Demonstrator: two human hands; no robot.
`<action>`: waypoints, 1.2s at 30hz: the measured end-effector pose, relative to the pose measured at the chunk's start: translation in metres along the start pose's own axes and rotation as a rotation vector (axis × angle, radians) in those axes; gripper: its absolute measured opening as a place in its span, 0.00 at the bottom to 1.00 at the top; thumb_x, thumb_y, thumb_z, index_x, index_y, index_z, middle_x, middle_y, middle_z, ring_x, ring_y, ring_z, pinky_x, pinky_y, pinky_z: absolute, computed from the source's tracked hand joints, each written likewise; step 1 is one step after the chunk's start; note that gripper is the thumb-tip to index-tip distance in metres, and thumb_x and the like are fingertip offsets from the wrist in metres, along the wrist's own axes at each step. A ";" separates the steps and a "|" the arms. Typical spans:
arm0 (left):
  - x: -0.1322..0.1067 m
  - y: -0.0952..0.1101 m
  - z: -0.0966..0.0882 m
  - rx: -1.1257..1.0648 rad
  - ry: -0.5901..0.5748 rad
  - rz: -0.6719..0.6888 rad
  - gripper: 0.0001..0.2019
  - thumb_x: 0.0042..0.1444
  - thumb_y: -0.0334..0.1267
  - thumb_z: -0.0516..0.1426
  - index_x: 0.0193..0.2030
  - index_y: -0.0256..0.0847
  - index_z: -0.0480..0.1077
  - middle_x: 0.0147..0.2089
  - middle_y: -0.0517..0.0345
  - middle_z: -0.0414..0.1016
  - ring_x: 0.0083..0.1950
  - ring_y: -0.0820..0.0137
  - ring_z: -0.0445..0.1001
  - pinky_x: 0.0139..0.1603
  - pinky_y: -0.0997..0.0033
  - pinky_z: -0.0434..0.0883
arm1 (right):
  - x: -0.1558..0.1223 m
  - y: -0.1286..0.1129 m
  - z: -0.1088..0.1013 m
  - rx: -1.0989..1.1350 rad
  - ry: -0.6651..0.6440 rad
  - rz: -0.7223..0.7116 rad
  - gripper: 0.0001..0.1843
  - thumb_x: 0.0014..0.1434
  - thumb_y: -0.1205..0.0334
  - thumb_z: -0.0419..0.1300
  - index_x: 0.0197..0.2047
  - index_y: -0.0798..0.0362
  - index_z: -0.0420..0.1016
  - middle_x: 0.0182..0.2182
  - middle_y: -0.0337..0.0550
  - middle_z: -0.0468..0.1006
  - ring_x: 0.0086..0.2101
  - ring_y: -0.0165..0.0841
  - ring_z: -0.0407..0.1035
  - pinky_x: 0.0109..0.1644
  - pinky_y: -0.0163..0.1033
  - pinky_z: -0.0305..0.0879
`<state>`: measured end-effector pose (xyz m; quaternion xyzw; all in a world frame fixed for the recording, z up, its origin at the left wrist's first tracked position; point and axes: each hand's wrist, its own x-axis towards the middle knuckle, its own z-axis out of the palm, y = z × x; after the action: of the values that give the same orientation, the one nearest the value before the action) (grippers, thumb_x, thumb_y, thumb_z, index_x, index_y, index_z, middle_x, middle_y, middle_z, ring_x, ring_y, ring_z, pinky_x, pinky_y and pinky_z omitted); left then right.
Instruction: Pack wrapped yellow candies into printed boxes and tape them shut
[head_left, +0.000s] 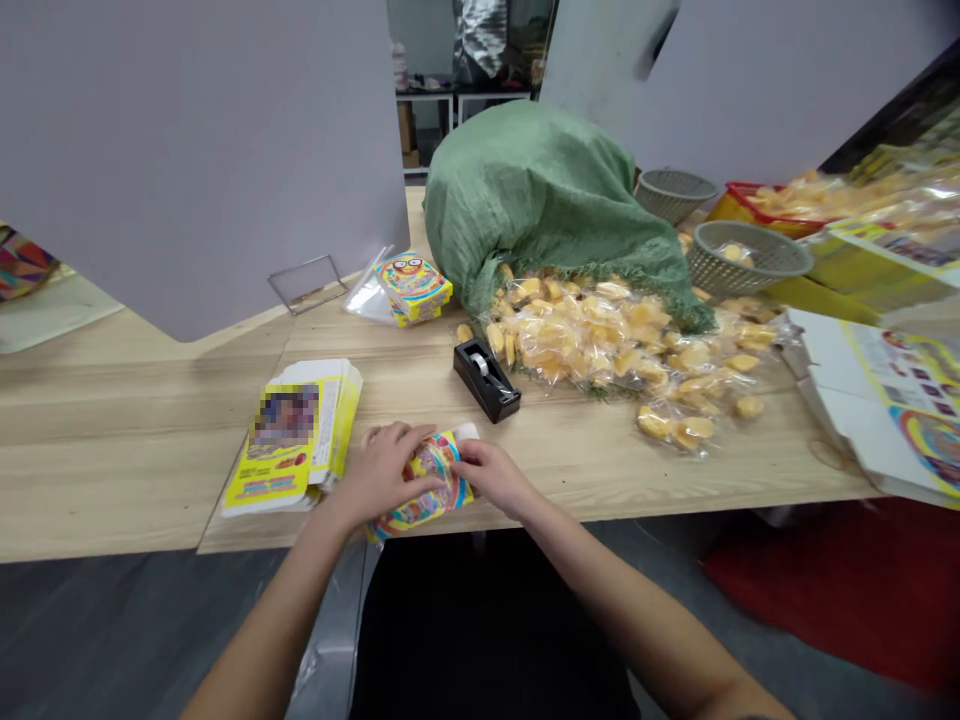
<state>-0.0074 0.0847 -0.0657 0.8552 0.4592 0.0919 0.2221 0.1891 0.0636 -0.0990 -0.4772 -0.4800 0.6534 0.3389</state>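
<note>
At the table's front edge lies a colourful printed carton (429, 468) with a white flap at its far right corner. Over its left part rests my left hand (384, 470), thumb and fingers closed around it. My right hand (491, 474) pinches the carton's right end, close to the flap. To the left is a stack of flattened yellow cartons (281, 455). Just beyond my hands stands a black tape dispenser (487, 382) with a roll in it. The carton's underside is hidden.
A green woven sack (540, 200) spills bagged yellow pieces (592, 325) onto the table. Small printed boxes (412, 285) and a wire frame (306, 285) lie further back. Grey baskets (748, 250), a red tray (750, 205) and a white open carton (862, 390) are right.
</note>
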 end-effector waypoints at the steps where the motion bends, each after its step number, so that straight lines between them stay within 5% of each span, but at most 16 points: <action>1: 0.002 0.003 -0.008 -0.073 -0.024 0.034 0.32 0.56 0.55 0.57 0.65 0.47 0.58 0.57 0.48 0.68 0.59 0.54 0.66 0.61 0.50 0.60 | -0.009 -0.009 -0.005 -0.098 -0.025 -0.087 0.09 0.54 0.63 0.59 0.39 0.53 0.77 0.34 0.40 0.79 0.35 0.34 0.72 0.43 0.40 0.70; 4: 0.006 0.018 -0.018 -0.365 0.024 0.111 0.29 0.61 0.47 0.54 0.67 0.47 0.52 0.62 0.50 0.65 0.59 0.59 0.67 0.60 0.59 0.65 | -0.041 -0.040 -0.027 -0.357 0.083 -0.402 0.15 0.60 0.63 0.56 0.49 0.50 0.75 0.42 0.43 0.79 0.43 0.36 0.73 0.51 0.43 0.68; 8: 0.006 0.044 0.007 -0.702 0.283 0.047 0.31 0.61 0.44 0.55 0.68 0.46 0.47 0.64 0.47 0.61 0.59 0.60 0.68 0.57 0.61 0.68 | -0.074 -0.061 -0.058 -0.131 0.586 -0.533 0.15 0.62 0.57 0.57 0.52 0.48 0.72 0.50 0.47 0.76 0.51 0.37 0.70 0.57 0.47 0.65; 14: 0.003 0.069 0.043 -0.858 0.300 0.064 0.19 0.62 0.42 0.54 0.56 0.47 0.54 0.54 0.53 0.65 0.50 0.67 0.70 0.51 0.66 0.70 | -0.070 -0.041 -0.060 0.351 0.112 -0.103 0.23 0.58 0.48 0.59 0.52 0.53 0.73 0.46 0.49 0.79 0.44 0.41 0.74 0.51 0.50 0.69; 19: -0.002 0.071 0.043 -0.844 0.307 0.011 0.11 0.62 0.42 0.54 0.46 0.45 0.55 0.41 0.59 0.65 0.39 0.71 0.69 0.41 0.71 0.70 | -0.070 -0.044 -0.058 -0.006 0.150 -0.290 0.19 0.59 0.56 0.59 0.54 0.48 0.75 0.50 0.45 0.77 0.49 0.38 0.71 0.57 0.49 0.65; 22: -0.006 0.073 0.041 -0.929 0.322 -0.013 0.16 0.61 0.42 0.55 0.49 0.46 0.51 0.41 0.60 0.66 0.40 0.71 0.71 0.42 0.69 0.70 | -0.079 -0.056 -0.066 -0.303 -0.023 -0.464 0.17 0.63 0.56 0.55 0.53 0.45 0.75 0.55 0.44 0.74 0.55 0.37 0.67 0.60 0.49 0.62; 24: -0.008 0.075 0.041 -1.016 0.324 -0.026 0.20 0.61 0.42 0.55 0.52 0.47 0.46 0.42 0.59 0.68 0.40 0.70 0.73 0.41 0.69 0.70 | -0.084 -0.063 -0.070 -0.358 -0.162 -0.456 0.18 0.65 0.54 0.52 0.55 0.44 0.74 0.59 0.43 0.70 0.59 0.37 0.64 0.62 0.51 0.60; 28: -0.010 0.076 0.045 -0.944 0.298 -0.031 0.23 0.61 0.42 0.56 0.54 0.45 0.46 0.47 0.53 0.69 0.46 0.67 0.74 0.45 0.65 0.71 | -0.080 -0.066 -0.063 -0.203 -0.076 -0.265 0.17 0.65 0.51 0.52 0.44 0.50 0.78 0.55 0.46 0.74 0.53 0.38 0.70 0.56 0.48 0.67; 30: -0.009 0.075 0.045 -0.887 0.307 -0.037 0.24 0.60 0.42 0.57 0.54 0.44 0.46 0.49 0.51 0.69 0.48 0.65 0.74 0.47 0.63 0.71 | -0.076 -0.066 -0.057 -0.186 -0.048 -0.214 0.16 0.61 0.53 0.58 0.48 0.52 0.75 0.50 0.49 0.78 0.48 0.37 0.74 0.50 0.44 0.72; 33: -0.009 0.074 0.041 -0.838 0.321 -0.041 0.27 0.58 0.41 0.58 0.56 0.44 0.45 0.47 0.52 0.70 0.46 0.66 0.75 0.46 0.64 0.71 | -0.073 -0.069 -0.051 -0.438 -0.079 -0.298 0.23 0.60 0.57 0.59 0.59 0.51 0.68 0.52 0.50 0.77 0.49 0.37 0.73 0.51 0.44 0.71; 36: -0.011 0.074 0.036 -0.892 0.276 -0.022 0.30 0.57 0.40 0.59 0.58 0.44 0.44 0.46 0.53 0.71 0.45 0.66 0.76 0.45 0.64 0.72 | -0.074 -0.074 -0.052 -0.700 -0.070 -0.418 0.20 0.65 0.59 0.53 0.59 0.49 0.69 0.53 0.47 0.76 0.50 0.37 0.73 0.53 0.46 0.69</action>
<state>0.0541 0.0297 -0.0627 0.6512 0.4092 0.3907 0.5058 0.2610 0.0352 -0.0108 -0.4333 -0.7714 0.3833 0.2652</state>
